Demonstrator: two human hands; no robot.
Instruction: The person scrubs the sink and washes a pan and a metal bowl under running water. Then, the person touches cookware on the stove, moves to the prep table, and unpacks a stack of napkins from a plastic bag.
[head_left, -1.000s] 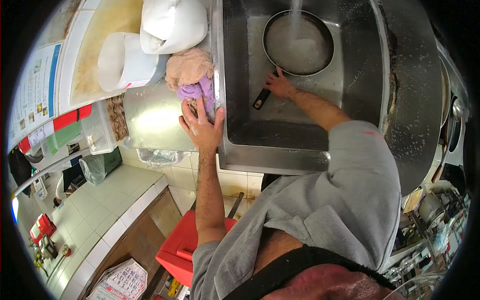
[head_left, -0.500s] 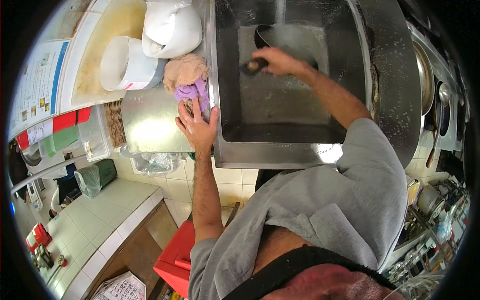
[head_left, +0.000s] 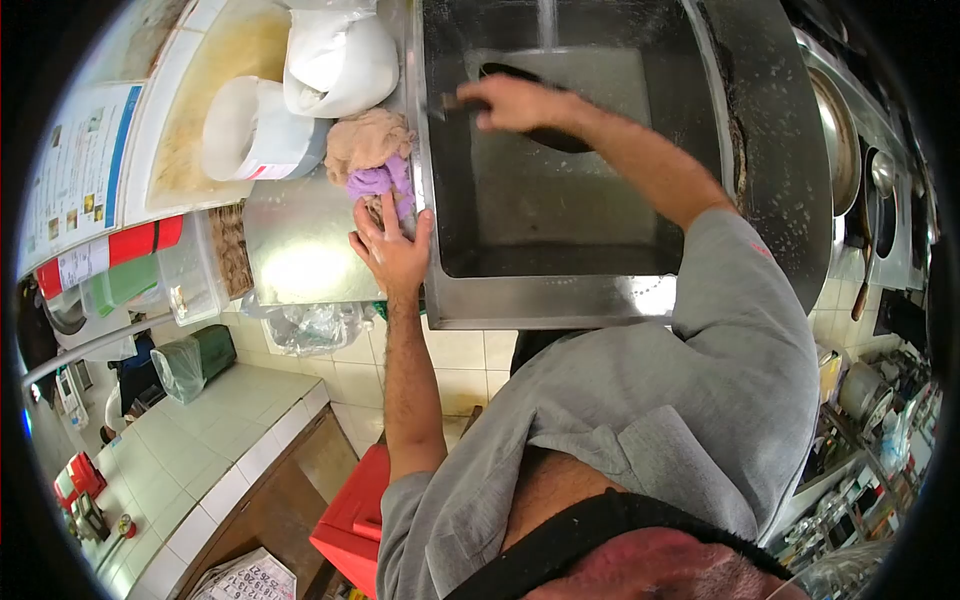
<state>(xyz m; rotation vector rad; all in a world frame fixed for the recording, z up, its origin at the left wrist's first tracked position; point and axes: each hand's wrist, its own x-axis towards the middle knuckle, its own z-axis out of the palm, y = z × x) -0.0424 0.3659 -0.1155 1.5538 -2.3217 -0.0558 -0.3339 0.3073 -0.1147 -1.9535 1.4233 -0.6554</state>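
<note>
Over the metal sink (head_left: 560, 292), my right hand (head_left: 520, 103) is closed around the handle of a dark frying pan (head_left: 562, 141). My hand and forearm hide much of the pan, and the handle's end pokes out to the left. Water (head_left: 547, 25) runs down into the sink behind it. On the left, my left hand (head_left: 393, 250) lies with fingers spread on the metal ledge. Its fingertips touch a bunched purple cloth (head_left: 372, 181) and a brown patterned piece beside it. A tan cloth (head_left: 368, 143) sits just behind these.
Two cut white plastic containers (head_left: 240, 135) stand left of the sink, the rear one (head_left: 365, 75) holding something white. A red chair (head_left: 352, 520) is below my left arm. Pans and a ladle (head_left: 882, 166) lie at the far right.
My right hand has moved left and back with the frying pan, which is now turned and tilted differently. My left hand stays by the cloths.
</note>
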